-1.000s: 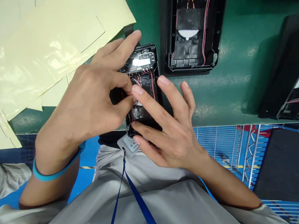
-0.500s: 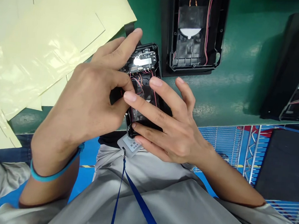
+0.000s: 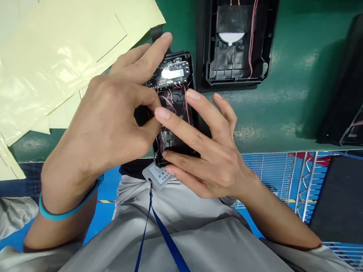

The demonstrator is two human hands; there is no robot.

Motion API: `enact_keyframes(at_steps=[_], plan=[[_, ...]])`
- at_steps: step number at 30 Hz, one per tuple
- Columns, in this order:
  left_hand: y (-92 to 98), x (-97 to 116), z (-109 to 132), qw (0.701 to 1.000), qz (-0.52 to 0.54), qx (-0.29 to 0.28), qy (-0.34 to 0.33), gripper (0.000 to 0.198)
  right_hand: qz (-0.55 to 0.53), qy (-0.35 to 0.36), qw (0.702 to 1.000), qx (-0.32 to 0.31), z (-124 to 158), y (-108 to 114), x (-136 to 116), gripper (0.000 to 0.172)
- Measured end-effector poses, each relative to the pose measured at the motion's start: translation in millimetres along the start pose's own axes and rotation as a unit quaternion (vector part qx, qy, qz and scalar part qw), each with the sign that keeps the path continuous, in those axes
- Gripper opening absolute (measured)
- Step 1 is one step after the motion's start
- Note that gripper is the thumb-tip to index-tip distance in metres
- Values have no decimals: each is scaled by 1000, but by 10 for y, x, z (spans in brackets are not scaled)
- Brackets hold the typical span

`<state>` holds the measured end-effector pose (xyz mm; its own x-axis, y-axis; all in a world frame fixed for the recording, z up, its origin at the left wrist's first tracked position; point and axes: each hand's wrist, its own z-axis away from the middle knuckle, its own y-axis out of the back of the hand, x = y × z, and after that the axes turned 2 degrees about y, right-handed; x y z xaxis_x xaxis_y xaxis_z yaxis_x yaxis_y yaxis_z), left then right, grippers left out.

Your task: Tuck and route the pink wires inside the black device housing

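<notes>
Here, open black casing [image 3: 174, 74], apparently reddish wires [image 3: 169, 102]

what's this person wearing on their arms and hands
No gloves: both the left hand and right hand are bare. A thin blue wristband circles the left wrist. Grey sleeves leave the forearms uncovered.

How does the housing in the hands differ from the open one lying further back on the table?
The held housing is gripped by the left hand, the right hand laid open on it; the far housing lies untouched on the green table. The held housing shows a circuit board at its far end, the far housing a white half-disc. Both are black, open, with pink wires.
</notes>
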<state>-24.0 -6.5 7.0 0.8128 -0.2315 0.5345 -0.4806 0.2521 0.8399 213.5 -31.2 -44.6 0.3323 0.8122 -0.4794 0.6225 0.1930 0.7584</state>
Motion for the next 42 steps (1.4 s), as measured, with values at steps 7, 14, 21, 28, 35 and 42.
enact_keyframes(at_steps=[7,14,21,28,35,42], plan=[[-27,32,8,1000,9,17,17,22,-9,-1,1000,6,6,-11,23,22],[-43,45,1,1000,10,22,12,24,1,-59,998,13,-1,-15,-199,33],[-125,-5,-11,998,16,60,-8,17,-19,-173,984,46,27,-93,-538,13],[-156,21,-9,998,12,63,0,18,-5,-171,985,37,46,-120,-516,16],[-133,48,-16,998,14,54,6,21,64,-153,986,15,27,-111,-506,35],[-123,-11,-12,999,20,49,-3,13,40,-146,988,15,73,-130,-443,34]])
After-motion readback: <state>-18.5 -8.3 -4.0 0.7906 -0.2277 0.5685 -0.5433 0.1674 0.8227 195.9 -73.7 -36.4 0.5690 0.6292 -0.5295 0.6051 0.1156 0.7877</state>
